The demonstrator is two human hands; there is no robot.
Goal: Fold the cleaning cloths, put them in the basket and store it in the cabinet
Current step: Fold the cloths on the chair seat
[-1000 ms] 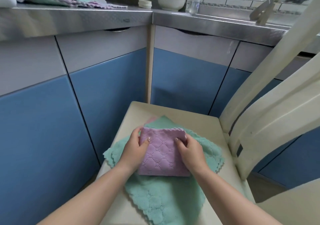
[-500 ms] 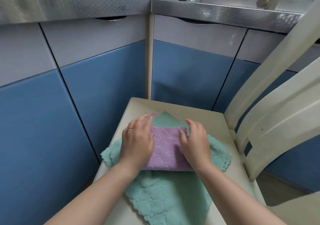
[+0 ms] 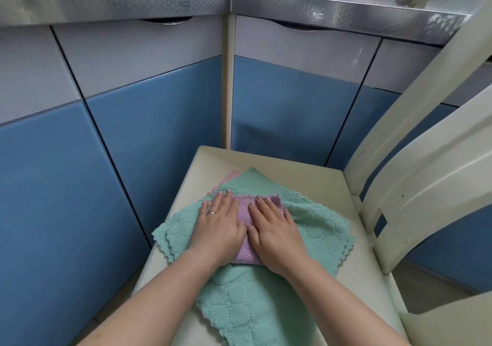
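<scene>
Two flat hands, left hand [image 3: 219, 228] and right hand [image 3: 274, 232], fingers straight, press purple cloth [image 3: 246, 213] mid-chair seat [image 3: 306, 180].

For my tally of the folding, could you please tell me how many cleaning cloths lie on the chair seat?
3: a folded purple cloth under both hands, a green cloth spread beneath it, and a pink cloth peeking out at the far corner. More may be hidden underneath.

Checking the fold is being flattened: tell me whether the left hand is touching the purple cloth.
Touching. The head view shows the left hand lying flat on the purple cloth, fingers straight, covering its left part.
</scene>
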